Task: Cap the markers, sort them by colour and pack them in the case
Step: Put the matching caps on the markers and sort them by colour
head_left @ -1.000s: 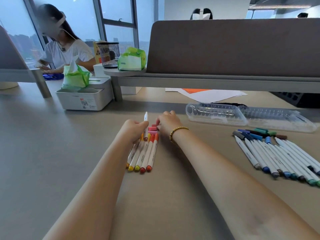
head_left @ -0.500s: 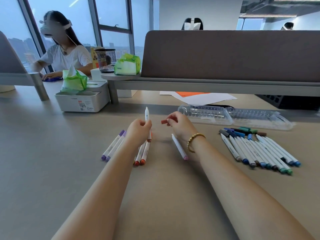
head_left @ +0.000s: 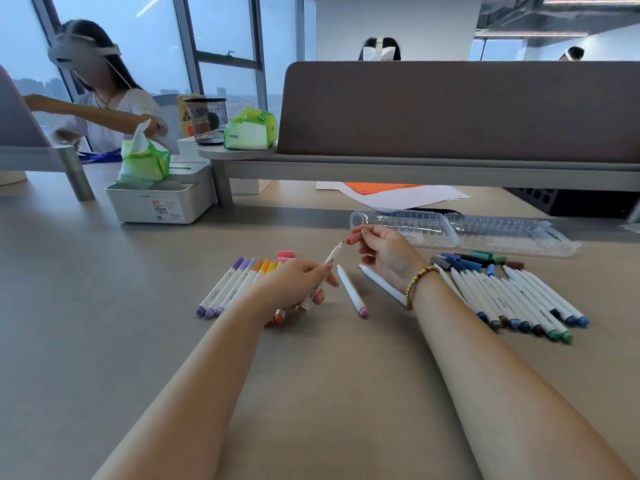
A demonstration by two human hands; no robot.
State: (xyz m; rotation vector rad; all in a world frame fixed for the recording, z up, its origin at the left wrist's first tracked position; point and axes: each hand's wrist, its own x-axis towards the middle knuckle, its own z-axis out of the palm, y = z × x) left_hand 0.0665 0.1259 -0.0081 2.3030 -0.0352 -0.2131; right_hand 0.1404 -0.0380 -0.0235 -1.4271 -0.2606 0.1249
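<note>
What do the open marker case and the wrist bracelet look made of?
Marker case: clear moulded plastic, glossy; the table shows through and ribbed slots catch highlights. Bracelet on the right wrist: round gold-coloured beads, shiny; metal or coated plastic, cannot tell.

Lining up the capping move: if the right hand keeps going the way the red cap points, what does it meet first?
Most likely the bare tip of the marker gripped by the left hand; the red cap pinched by the right hand sits just short of it.

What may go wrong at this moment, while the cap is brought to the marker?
The right hand pinches the red cap only at its end, so it may slip. The cap is not yet on the marker in the left hand; a misaligned push could ink the fingers.
</note>
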